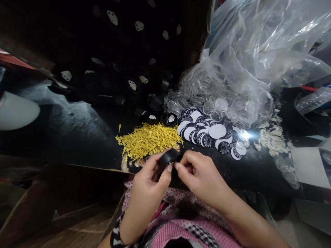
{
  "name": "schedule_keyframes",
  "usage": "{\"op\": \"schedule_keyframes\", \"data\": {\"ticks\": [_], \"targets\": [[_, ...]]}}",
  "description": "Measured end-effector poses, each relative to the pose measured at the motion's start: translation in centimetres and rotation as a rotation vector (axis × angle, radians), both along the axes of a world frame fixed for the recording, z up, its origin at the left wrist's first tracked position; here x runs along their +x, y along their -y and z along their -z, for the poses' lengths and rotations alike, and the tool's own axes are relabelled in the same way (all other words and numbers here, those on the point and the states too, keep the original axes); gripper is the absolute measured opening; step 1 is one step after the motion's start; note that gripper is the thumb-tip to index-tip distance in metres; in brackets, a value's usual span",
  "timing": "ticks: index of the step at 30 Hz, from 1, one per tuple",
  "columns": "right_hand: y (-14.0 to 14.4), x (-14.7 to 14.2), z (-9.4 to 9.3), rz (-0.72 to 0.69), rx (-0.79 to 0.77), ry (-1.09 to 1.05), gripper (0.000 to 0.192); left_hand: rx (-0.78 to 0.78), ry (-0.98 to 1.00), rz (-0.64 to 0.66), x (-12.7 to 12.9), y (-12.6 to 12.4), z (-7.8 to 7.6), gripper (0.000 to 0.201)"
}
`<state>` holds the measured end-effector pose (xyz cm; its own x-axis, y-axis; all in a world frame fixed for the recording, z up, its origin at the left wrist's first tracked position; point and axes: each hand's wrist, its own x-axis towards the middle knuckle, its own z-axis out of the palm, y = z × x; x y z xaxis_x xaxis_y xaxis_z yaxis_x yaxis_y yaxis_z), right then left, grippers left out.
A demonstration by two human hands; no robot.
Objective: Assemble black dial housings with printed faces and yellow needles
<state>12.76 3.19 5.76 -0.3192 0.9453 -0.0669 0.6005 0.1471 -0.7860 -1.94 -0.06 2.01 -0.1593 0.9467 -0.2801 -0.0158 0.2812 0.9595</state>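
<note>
Dim light covers a black table crowded with small parts, and the person sits at its near edge with both hands just above the lap. Between them is a small black round cap, held just off the table edge. The left hand curls around its near side with thumb and fingers closed on it, while the right hand pinches at its right rim with fingertips drawn together; whether something tiny sits between those fingertips is hard to tell in this light.

The grip is a fingertip one over open lap and floor, so a slip would likely drop the cap down among the pink patterned clothing, where a dark piece would be hard to find. A stray elbow or wrist could also sweep the loose heaps lying close by.

Just beyond the hands lies a pile of yellow pins, loosely spread and touching nothing solid to hold it. To its right sits a heap of round black-and-white dial discs, overlapping each other. Behind these, more black caps spill from a dark box, and clear round lenses tumble out of a crumpled plastic bag. Pale scraps scatter at far right.
</note>
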Motion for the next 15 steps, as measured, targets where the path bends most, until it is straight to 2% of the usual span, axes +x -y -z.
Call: {"op": "schedule_keyframes", "data": {"ticks": [4,5,7,10,12,15], "targets": [[-0.9,0.6,0.2,-0.105,0.199,0.089,0.004,-0.159,0.291,0.036,-0.2,-0.8,0.9,0.039],[-1.1,0.7,0.3,-0.139,0.26,0.133,0.008,-0.173,0.311,0.043,-0.2,-0.8,0.9,0.043],[-1.5,0.8,0.7,-0.196,0.37,0.25,0.012,-0.179,0.247,0.072,-0.3,-0.7,0.9,0.047],[-1.8,0.4,1.1,-0.229,0.47,0.361,0.016,-0.199,0.026,0.087,-0.5,-0.1,0.9,0.042],[-1.8,0.1,1.0,-0.198,0.456,0.34,0.014,-0.197,-0.091,0.054,-0.5,0.3,1.2,0.038],[-1.7,0.0,0.6,-0.09,0.312,0.25,0.008,-0.161,-0.075,-0.005,-0.2,0.2,2.0,0.036]]}}
